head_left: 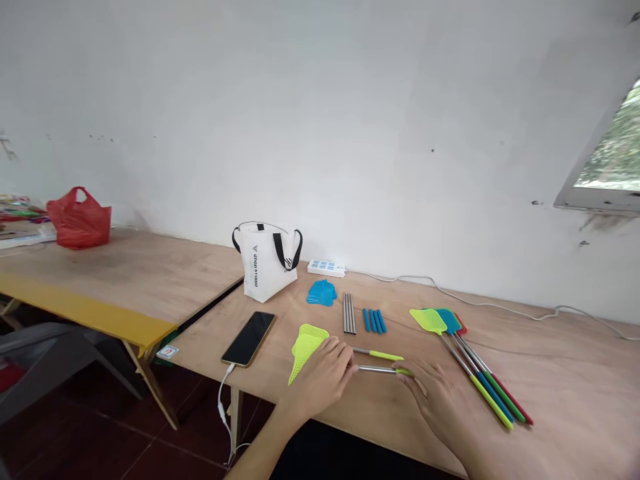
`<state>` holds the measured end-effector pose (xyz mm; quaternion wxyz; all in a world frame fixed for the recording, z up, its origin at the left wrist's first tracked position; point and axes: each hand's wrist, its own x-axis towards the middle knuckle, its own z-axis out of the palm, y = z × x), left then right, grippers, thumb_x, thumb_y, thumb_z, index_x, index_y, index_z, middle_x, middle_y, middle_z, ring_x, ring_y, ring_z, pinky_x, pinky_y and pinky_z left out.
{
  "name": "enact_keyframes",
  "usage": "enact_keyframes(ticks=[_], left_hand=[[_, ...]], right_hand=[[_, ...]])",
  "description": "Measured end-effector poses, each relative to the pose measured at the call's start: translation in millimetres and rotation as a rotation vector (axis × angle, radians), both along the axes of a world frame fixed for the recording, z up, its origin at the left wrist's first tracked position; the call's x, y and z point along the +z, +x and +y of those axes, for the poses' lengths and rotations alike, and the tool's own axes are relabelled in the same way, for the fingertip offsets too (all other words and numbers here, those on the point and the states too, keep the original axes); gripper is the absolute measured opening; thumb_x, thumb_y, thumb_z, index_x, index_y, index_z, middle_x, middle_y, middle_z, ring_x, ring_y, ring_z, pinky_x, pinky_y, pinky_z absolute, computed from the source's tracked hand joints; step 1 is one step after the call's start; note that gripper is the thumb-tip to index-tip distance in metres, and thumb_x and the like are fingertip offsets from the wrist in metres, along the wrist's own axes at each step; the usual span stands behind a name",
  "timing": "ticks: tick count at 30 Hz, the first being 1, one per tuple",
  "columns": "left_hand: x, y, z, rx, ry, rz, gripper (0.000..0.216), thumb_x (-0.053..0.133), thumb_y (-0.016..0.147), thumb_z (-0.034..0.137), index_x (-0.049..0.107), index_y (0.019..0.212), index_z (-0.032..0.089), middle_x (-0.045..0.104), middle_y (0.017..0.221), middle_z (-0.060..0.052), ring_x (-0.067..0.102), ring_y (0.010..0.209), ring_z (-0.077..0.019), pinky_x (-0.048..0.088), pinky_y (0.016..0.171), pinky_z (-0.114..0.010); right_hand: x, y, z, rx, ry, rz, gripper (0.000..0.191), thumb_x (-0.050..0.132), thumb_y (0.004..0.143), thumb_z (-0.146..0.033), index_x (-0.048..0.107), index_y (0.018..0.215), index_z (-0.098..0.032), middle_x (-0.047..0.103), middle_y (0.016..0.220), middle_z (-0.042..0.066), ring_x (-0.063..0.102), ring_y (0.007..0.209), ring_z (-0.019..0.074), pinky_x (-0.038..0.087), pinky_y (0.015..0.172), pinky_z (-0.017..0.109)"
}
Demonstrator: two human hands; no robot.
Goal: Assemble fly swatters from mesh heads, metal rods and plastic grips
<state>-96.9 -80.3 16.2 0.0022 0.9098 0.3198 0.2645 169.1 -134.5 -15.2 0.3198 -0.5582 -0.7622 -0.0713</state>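
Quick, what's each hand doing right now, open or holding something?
Left hand: closed, holding a metal rod; its fingertips are hidden.
Right hand: closed, holding the yellow handle on that rod.

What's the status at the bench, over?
Left hand on metal rod; right hand at its yellow grip; second yellow-gripped rod lies just beyond.

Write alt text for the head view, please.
The left hand holds a metal rod; the right hand holds the yellow-green grip at its end. Nearby on the wooden table are blue swatter heads, assembled swatters, a phone and a white bag.
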Motion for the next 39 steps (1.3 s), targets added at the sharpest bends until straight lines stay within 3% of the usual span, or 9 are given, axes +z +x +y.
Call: enact_keyframes(ticks=[6,12,16,20,24,31,34,39], left_hand=[[-4.4,-0.1,6.5,-0.028,0.031,0.056,0.019,0.054,0.104,0.022,0.059,0.086,0.021,0.064,0.087,-0.001,0.058,0.087,-0.0215,0.046,0.082,-0.037],[-7.5,8.1,7.4,-0.09,0.073,0.009,0.023,0.049,0.105,0.019,0.06,0.086,0.021,0.065,0.077,0.002,0.062,0.081,-0.0186,0.043,0.11,-0.046],[-6.9,6.2,7.5,-0.106,0.019,0.019,0.02,0.052,0.104,0.019,0.06,0.086,0.021,0.067,0.08,0.003,0.065,0.084,-0.0171,0.041,0.115,-0.045],[-1.9,-3.7,11.1,-0.115,-0.026,-0.008,0.017,0.056,0.103,0.018,0.06,0.087,0.022,0.069,0.083,0.004,0.065,0.085,-0.0161,0.037,0.117,-0.046],[-2.6,-4.3,12.6,-0.118,-0.027,-0.024,0.017,0.057,0.102,0.017,0.062,0.087,0.021,0.07,0.083,0.005,0.065,0.084,-0.0155,0.037,0.116,-0.044],[-16.0,9.6,10.8,-0.13,0.023,-0.002,0.018,0.061,0.101,0.023,0.062,0.083,0.02,0.068,0.076,0.003,0.064,0.076,-0.0158,0.041,0.109,-0.04],[-11.3,-0.7,17.0,-0.116,0.001,-0.018,0.019,0.062,0.101,0.024,0.062,0.083,0.02,0.069,0.078,0.003,0.063,0.077,-0.0151,0.042,0.104,-0.036],[2.4,-38.4,37.9,-0.059,-0.001,-0.015,0.02,0.055,0.104,0.021,0.065,0.087,0.022,0.072,0.086,0.004,0.063,0.084,-0.015,0.038,0.103,-0.036]], right_hand=[[-3.4,0.2,1.2,0.027,0.012,-0.002,0.034,0.041,0.105,-0.043,0.072,0.115,-0.033,0.078,0.108,0.004,0.074,0.096,0.0221,0.056,0.082,0.035],[3.5,-13.3,-3.5,0.072,-0.002,0.015,0.038,0.039,0.105,-0.044,0.075,0.107,-0.031,0.08,0.101,0.004,0.076,0.091,0.0221,0.059,0.077,0.032],[2.1,-23.2,-2.5,0.093,-0.078,0.013,0.039,0.037,0.105,-0.039,0.075,0.113,-0.033,0.08,0.101,0.002,0.077,0.088,0.0213,0.06,0.071,0.03],[1.4,-18.6,-1.3,0.053,-0.06,0.03,0.04,0.039,0.104,-0.048,0.076,0.106,-0.032,0.08,0.095,0.003,0.077,0.084,0.0223,0.06,0.069,0.03],[1.6,-16.4,-2.9,-0.005,-0.008,-0.021,0.045,0.038,0.103,-0.055,0.075,0.096,-0.03,0.078,0.081,0.003,0.075,0.073,0.0211,0.057,0.065,0.028],[-10.1,-41.5,1.6,0.061,0.007,-0.144,0.048,0.028,0.108,-0.041,0.07,0.089,-0.029,0.074,0.076,-0.001,0.071,0.065,0.0173,0.043,0.054,0.026],[-10.0,-21.0,5.0,0.046,0.06,-0.169,0.046,0.033,0.107,-0.041,0.071,0.084,-0.029,0.075,0.08,0.001,0.071,0.074,0.0187,0.046,0.066,0.029],[-20.1,78.7,5.1,-0.072,0.112,-0.176,0.05,0.032,0.105,-0.053,0.077,0.095,-0.033,0.079,0.099,0.002,0.071,0.092,0.024,0.047,0.084,0.038]])
